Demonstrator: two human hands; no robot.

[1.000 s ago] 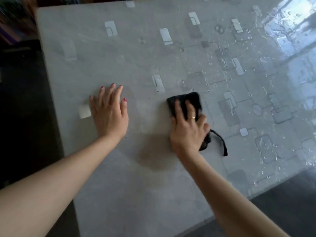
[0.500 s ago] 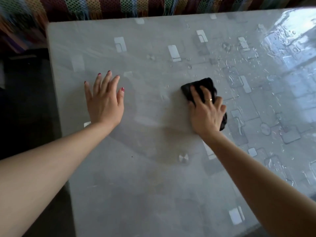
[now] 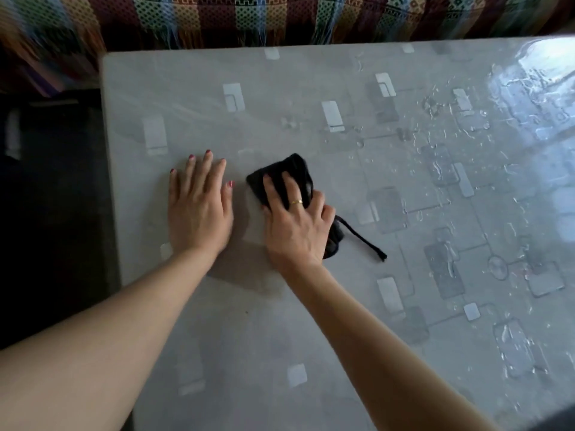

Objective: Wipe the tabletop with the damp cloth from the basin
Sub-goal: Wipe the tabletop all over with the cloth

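Observation:
A black damp cloth (image 3: 281, 172) lies on the grey patterned tabletop (image 3: 311, 321), left of the middle. My right hand (image 3: 295, 219) presses flat on top of the cloth, fingers spread over it, and a thin strip of the cloth trails out to the right. My left hand (image 3: 199, 203) rests palm down on the bare table just left of the cloth, fingers apart, holding nothing. Water streaks and droplets shine on the right half of the table. No basin is in view.
The table's left edge (image 3: 109, 181) drops to a dark floor. A multicoloured woven fabric with a fringe (image 3: 280, 20) runs along the far edge. Bright window glare (image 3: 535, 98) covers the far right corner.
My right hand has slid the cloth left across the table, close to my left hand. The cloth's thin strip shows again at the right. The view has tilted up toward the fabric.

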